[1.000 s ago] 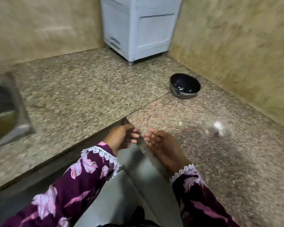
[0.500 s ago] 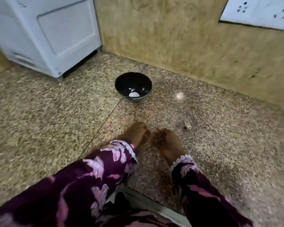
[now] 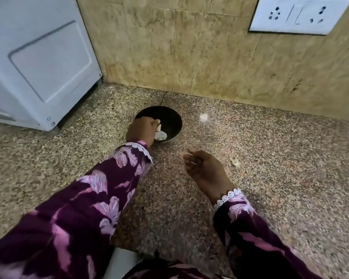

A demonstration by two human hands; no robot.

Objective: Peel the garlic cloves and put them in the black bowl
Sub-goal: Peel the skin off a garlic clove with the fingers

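Peeled pale garlic clove [image 3: 159, 123]: I now hold it in my left hand [image 3: 142, 130], grip pinched on it, over the round black bowl [image 3: 169, 117] near the speckled stone table's [image 3: 270, 178] back edge; half a second ago both hands worked together. Right hand [image 3: 205, 170] is withdrawn, loosely curled, apparently empty. Judgement: release comes next.

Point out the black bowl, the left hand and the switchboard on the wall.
black bowl [image 3: 172, 119]: head view, bare inner wall.
left hand [image 3: 142, 130]: head view, back of hand over the bowl.
switchboard [image 3: 298, 16]: head view, middle of plate.
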